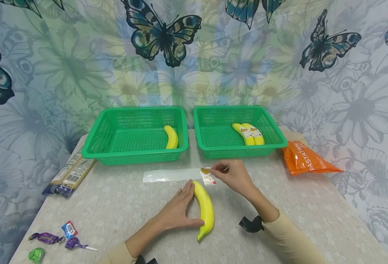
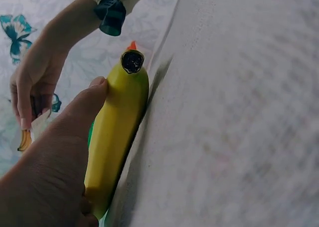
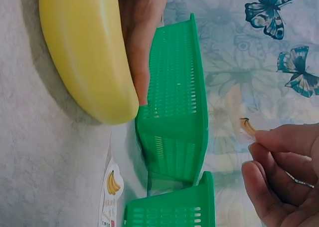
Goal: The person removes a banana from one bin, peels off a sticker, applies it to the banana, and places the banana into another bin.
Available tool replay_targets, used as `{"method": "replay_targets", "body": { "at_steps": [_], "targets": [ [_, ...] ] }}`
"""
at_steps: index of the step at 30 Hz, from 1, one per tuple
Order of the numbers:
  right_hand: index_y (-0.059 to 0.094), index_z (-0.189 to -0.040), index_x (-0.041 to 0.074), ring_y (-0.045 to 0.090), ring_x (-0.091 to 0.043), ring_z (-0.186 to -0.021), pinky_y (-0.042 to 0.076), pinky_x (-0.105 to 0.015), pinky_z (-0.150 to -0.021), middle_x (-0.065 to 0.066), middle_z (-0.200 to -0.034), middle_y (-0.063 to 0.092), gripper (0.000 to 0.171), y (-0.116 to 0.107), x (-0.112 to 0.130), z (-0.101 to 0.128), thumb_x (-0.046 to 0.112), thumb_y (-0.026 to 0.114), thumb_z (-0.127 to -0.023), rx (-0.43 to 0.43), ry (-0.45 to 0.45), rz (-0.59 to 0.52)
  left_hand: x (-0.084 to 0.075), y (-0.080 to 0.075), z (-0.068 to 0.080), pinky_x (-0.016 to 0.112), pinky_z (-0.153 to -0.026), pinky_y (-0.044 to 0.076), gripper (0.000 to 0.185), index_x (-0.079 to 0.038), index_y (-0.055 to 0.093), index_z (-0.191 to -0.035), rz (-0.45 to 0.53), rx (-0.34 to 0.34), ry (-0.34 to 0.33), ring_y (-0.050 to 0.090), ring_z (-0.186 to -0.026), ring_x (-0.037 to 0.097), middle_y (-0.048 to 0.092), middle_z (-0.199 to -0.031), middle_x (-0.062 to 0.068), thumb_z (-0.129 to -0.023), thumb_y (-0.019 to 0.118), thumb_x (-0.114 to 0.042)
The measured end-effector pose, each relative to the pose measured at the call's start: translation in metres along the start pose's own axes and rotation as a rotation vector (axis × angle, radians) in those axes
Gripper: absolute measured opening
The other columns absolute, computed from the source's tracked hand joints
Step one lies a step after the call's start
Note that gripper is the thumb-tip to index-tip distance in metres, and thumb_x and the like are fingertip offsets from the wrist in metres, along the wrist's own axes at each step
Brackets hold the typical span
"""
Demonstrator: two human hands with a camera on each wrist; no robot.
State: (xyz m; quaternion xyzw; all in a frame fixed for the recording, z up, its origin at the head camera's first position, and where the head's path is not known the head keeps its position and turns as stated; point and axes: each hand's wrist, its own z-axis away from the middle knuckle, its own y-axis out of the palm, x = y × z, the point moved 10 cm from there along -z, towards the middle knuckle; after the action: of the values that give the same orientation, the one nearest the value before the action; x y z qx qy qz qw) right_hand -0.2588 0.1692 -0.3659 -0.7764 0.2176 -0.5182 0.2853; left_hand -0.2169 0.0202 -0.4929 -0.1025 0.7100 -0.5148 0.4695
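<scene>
A yellow banana (image 1: 205, 209) lies on the table. My left hand (image 1: 177, 211) holds it from the left, thumb near the stem end and fingertips at the far end. In the left wrist view the thumb (image 2: 89, 100) rests along the banana (image 2: 117, 132), its dark stem end facing the camera. Beyond the banana, my right hand (image 1: 233, 176) pinches a small sticker with a banana picture (image 3: 246, 127) between thumb and forefinger. Under it, another printed sticker (image 3: 112, 187) sits at the right end of a pale backing strip (image 1: 171, 175).
Two green baskets stand behind: the left basket (image 1: 114, 158) holds one banana (image 1: 171, 137), the right basket (image 1: 213, 152) two labelled bananas (image 1: 248, 135). An orange pasta bag (image 1: 307, 159) lies right, a brown package (image 1: 70, 172) left, several wrapped sweets (image 1: 47, 238) front left.
</scene>
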Motion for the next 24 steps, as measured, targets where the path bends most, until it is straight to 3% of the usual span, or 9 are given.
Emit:
{"method": "replay_targets", "body": {
  "at_steps": [6, 14, 24],
  "targets": [
    [0.077, -0.084, 0.011, 0.065, -0.006, -0.067, 0.056, -0.020, -0.063, 0.001, -0.076, 0.074, 0.006, 0.005, -0.004, 0.008, 0.017, 0.077, -0.083, 0.037, 0.057, -0.035, 0.000, 0.000, 0.000, 0.043, -0.124, 0.019, 0.124, -0.002, 0.011, -0.156, -0.015, -0.005, -0.006, 0.010, -0.153, 0.022, 0.005, -0.165, 0.013, -0.072, 0.063, -0.077],
    [0.078, -0.083, 0.016, 0.063, -0.003, -0.068, 0.054, -0.019, -0.064, 0.006, -0.075, 0.073, 0.006, 0.035, -0.017, 0.025, 0.022, 0.078, -0.083, 0.164, 0.114, -0.054, -0.001, 0.000, -0.002, 0.044, -0.123, 0.019, 0.123, -0.002, 0.011, -0.156, -0.043, -0.011, -0.010, 0.010, -0.152, 0.022, 0.004, -0.165, 0.013, -0.073, 0.061, -0.078],
    [0.077, -0.080, 0.019, 0.061, -0.005, -0.064, 0.050, -0.020, -0.057, 0.007, -0.071, 0.072, 0.006, 0.050, -0.027, 0.037, 0.024, 0.079, -0.082, 0.202, 0.164, -0.076, 0.002, 0.001, 0.000, 0.045, -0.123, 0.018, 0.123, -0.002, 0.011, -0.156, -0.053, -0.010, -0.023, 0.010, -0.152, 0.022, 0.003, -0.165, 0.013, -0.073, 0.061, -0.078]
  ]
}}
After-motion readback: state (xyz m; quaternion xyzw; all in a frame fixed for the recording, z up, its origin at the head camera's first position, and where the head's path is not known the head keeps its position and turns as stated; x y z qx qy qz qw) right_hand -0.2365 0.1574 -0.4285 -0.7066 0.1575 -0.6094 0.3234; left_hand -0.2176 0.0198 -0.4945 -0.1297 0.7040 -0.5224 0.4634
